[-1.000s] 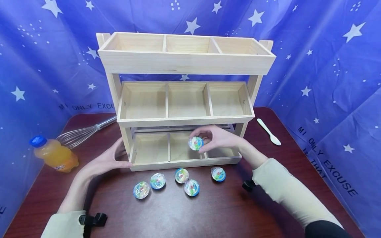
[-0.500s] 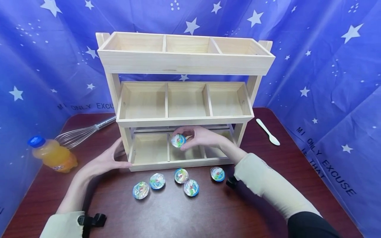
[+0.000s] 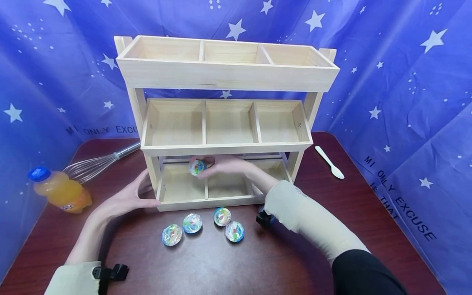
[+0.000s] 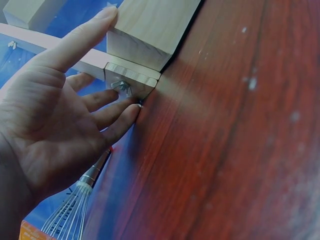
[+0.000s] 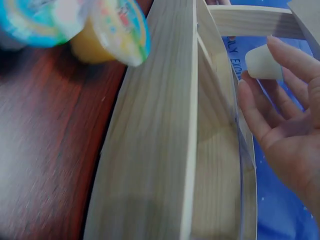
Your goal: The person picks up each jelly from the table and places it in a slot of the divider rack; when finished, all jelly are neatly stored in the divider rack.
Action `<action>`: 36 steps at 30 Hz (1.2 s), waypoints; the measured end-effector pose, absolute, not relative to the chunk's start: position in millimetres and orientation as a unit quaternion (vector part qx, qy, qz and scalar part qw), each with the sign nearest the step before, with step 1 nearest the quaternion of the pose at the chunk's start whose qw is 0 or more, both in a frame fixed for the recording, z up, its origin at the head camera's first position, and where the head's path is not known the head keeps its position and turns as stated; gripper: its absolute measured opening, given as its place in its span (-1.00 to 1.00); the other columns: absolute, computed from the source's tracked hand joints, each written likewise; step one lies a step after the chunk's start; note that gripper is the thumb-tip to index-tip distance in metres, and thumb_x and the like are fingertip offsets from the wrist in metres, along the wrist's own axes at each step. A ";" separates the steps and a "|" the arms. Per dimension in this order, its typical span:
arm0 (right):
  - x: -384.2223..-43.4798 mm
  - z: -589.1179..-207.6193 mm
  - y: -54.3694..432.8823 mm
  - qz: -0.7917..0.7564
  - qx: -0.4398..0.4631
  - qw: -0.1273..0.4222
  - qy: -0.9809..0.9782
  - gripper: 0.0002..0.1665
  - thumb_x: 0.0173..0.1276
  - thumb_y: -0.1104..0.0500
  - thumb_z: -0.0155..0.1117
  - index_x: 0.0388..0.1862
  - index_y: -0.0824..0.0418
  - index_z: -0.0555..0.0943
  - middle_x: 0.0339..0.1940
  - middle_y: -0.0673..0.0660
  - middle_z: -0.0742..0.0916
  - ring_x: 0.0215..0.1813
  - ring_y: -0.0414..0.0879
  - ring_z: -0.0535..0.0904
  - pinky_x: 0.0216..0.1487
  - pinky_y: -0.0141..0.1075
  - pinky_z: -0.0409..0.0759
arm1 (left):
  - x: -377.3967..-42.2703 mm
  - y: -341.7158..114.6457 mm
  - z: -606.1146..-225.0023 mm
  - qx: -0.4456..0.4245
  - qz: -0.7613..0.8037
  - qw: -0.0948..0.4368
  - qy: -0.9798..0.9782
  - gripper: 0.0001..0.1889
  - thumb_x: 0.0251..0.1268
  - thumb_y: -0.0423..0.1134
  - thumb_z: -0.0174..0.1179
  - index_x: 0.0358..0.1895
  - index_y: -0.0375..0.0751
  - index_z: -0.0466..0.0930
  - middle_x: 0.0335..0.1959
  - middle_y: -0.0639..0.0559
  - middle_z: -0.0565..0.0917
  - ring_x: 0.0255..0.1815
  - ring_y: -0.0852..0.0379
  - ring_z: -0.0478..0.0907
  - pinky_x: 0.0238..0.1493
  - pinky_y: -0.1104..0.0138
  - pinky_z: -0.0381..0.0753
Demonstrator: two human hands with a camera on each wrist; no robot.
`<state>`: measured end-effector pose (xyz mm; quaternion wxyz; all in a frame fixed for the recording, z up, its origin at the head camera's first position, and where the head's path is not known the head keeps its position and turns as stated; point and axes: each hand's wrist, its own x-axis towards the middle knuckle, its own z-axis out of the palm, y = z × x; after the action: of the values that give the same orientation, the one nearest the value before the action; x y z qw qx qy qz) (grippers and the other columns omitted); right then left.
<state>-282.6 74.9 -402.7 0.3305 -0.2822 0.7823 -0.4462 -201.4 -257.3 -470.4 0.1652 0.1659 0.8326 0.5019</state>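
Observation:
My right hand [image 3: 225,164] pinches a jelly cup [image 3: 197,167] with a printed lid, over the left compartment of the lowest tray [image 3: 217,201] of a wooden three-tier rack [image 3: 228,77]. In the right wrist view the cup's pale body [image 5: 263,63] shows between thumb and fingers. My left hand [image 3: 123,200] is at the tray's left end, fingers extended. Its thumb lies at the front corner, and its fingertips are by the rack's foot with a wing nut [image 4: 122,87] in the left wrist view. Several more jelly cups [image 3: 192,223] lie before the rack, one mostly hidden by the right cuff.
A whisk [image 3: 97,164] and a bottle of orange drink [image 3: 63,191] are on the left of the dark red table [image 3: 206,268]. A white spoon [image 3: 329,162] lies to the right. Behind stands a blue star-patterned curtain [image 3: 391,94].
My right hand has moved left with the jelly cup, from the middle compartment to over the left one. The left hand keeps its place at the rack; the head view has shifted slightly.

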 end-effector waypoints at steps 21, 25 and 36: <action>-281.7 -413.7 9.1 -0.432 -0.334 0.272 0.792 -0.32 0.26 0.35 0.47 0.38 0.28 0.52 0.31 0.26 0.66 0.14 -0.10 0.62 0.10 -0.53 0.55 | -200.5 -260.2 -470.0 0.187 0.514 0.157 0.822 0.19 0.24 -0.22 0.46 0.68 0.32 -0.32 0.65 -0.24 0.15 0.61 -0.35 0.14 0.23 0.69 0.33; -280.7 -415.3 4.3 -0.416 -0.342 0.269 0.798 -0.32 0.22 0.37 0.49 0.34 0.30 0.54 0.31 0.26 0.67 0.14 -0.09 0.61 0.09 -0.54 0.53 | -201.0 -258.8 -469.9 0.189 0.512 0.157 0.823 0.19 0.24 -0.22 0.46 0.69 0.32 -0.32 0.65 -0.23 0.14 0.61 -0.36 0.15 0.22 0.70 0.33; -282.8 -422.3 -4.2 -0.357 -0.358 0.241 0.828 -0.33 0.17 0.30 0.56 0.30 0.25 0.60 0.29 0.16 0.70 0.16 -0.09 0.62 0.14 -0.53 0.53 | -201.4 -256.8 -471.5 0.195 0.510 0.154 0.823 0.18 0.25 -0.23 0.45 0.68 0.34 -0.31 0.65 -0.23 0.15 0.61 -0.36 0.14 0.23 0.69 0.33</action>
<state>-282.8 -4.2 -422.3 0.2415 -0.3582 0.8280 -0.3575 -201.4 -256.8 -471.5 0.1539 0.1949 0.8235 0.5101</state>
